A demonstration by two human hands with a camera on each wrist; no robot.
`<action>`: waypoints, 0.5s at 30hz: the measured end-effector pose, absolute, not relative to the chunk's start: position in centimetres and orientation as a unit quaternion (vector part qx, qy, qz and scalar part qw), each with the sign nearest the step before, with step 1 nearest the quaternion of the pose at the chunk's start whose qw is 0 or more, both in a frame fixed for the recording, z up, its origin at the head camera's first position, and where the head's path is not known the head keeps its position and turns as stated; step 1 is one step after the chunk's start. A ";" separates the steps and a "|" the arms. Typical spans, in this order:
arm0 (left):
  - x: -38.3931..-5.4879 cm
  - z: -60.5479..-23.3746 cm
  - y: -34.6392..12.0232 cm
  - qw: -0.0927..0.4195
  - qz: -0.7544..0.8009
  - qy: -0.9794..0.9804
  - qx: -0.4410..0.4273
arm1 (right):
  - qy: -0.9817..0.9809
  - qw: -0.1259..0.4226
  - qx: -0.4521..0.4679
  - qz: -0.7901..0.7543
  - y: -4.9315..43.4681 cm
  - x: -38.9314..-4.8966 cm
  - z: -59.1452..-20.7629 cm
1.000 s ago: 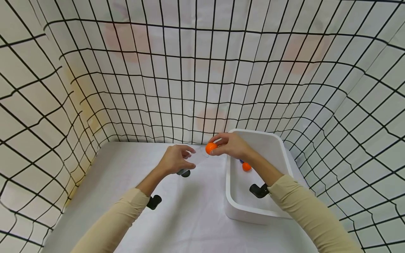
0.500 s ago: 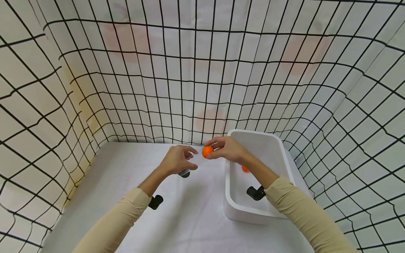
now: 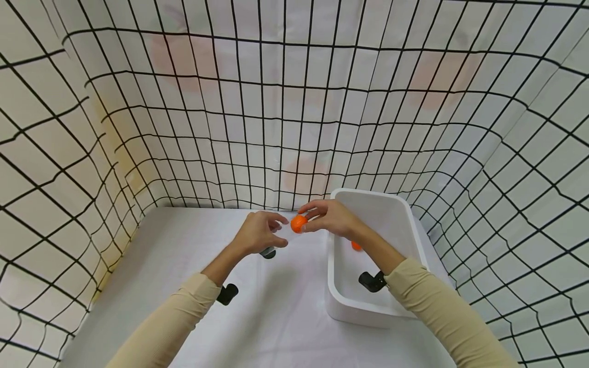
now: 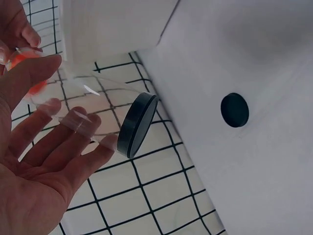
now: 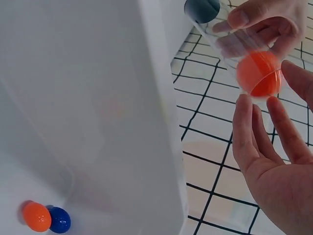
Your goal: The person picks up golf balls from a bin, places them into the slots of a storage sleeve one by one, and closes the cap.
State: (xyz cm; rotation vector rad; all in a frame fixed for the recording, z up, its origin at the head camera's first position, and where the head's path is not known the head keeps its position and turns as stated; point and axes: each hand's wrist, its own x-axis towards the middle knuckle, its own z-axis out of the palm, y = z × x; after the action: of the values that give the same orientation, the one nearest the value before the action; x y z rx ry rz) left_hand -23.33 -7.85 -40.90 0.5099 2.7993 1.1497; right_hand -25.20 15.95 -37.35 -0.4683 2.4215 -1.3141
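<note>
In my left hand [image 3: 259, 232] is a clear tube [image 4: 93, 105] with a dark end cap [image 4: 138, 125], lying between thumb and fingers. An orange ball [image 5: 259, 73] sits at the tube's mouth, largely inside, with the rim's curve crossing it. My right hand [image 3: 329, 217] is right at that mouth. Its fairly straight fingertips [image 5: 243, 105] stand around the rim and the ball's outer side. A dark round disc [image 4: 234, 110] lies on the white table below the tube.
To the right stands a deep white tub [image 3: 338, 296]. Inside it are another orange ball [image 5: 36, 216] and a blue ball [image 5: 59, 220]. Black netting [image 3: 285, 122] surrounds the table on the far and both side edges. A black wrist camera [image 3: 227, 294] sits below the left wrist.
The right hand has come left and slightly down to the tube's mouth, then stayed there. The orange ball has shifted left into the tube, away from its fingers. The left hand has barely moved.
</note>
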 end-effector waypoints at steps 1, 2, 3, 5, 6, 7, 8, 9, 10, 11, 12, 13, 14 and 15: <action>-23.4 -40.9 -7.8 0.034 0.375 0.911 0.167 | 0.853 0.173 -0.164 -0.465 15.9 -25.2 -37.4; -23.4 -41.0 -7.8 0.031 0.374 0.911 0.168 | 0.852 0.174 -0.163 -0.466 16.0 -25.3 -37.4; -23.4 -41.0 -7.8 0.029 0.374 0.912 0.168 | 0.851 0.176 -0.162 -0.467 16.0 -25.3 -37.4; -23.3 -41.0 -7.7 0.026 0.376 0.912 0.164 | 0.853 0.177 -0.159 -0.465 16.0 -25.3 -37.5; -23.3 -41.1 -7.7 0.026 0.379 0.911 0.160 | 0.852 0.178 -0.159 -0.465 16.0 -25.3 -37.5; -23.2 -41.1 -7.7 0.027 0.382 0.911 0.157 | 0.852 0.178 -0.159 -0.467 16.0 -25.3 -37.6; -23.1 -41.1 -7.6 0.028 0.384 0.910 0.154 | 0.851 0.178 -0.159 -0.468 16.0 -25.3 -37.6; -23.1 -41.2 -7.6 0.029 0.388 0.909 0.152 | 0.850 0.177 -0.159 -0.469 16.0 -25.3 -37.7; -23.0 -41.2 -7.6 0.030 0.391 0.908 0.151 | 0.850 0.176 -0.159 -0.470 16.1 -25.3 -37.7; -23.0 -41.2 -7.6 0.030 0.392 0.907 0.150 | 0.850 0.175 -0.158 -0.472 16.1 -25.3 -37.7; -23.0 -41.2 -7.6 0.031 0.392 0.907 0.150 | 0.849 0.176 -0.158 -0.473 16.1 -25.3 -37.7; -23.0 -41.2 -7.6 0.030 0.391 0.908 0.151 | 0.848 0.177 -0.157 -0.475 16.1 -25.4 -37.7; -23.0 -41.2 -7.6 0.029 0.389 0.908 0.152 | 0.847 0.178 -0.157 -0.475 16.1 -25.4 -37.8; -23.1 -41.2 -7.7 0.027 0.388 0.909 0.152 | 0.847 0.178 -0.158 -0.475 16.2 -25.4 -37.8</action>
State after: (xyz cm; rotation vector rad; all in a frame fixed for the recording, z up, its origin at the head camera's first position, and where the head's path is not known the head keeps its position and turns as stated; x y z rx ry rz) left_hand -23.07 -7.71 -41.23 0.4681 2.8065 1.1977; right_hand -25.43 16.16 -37.76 -0.4467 2.3963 -1.3452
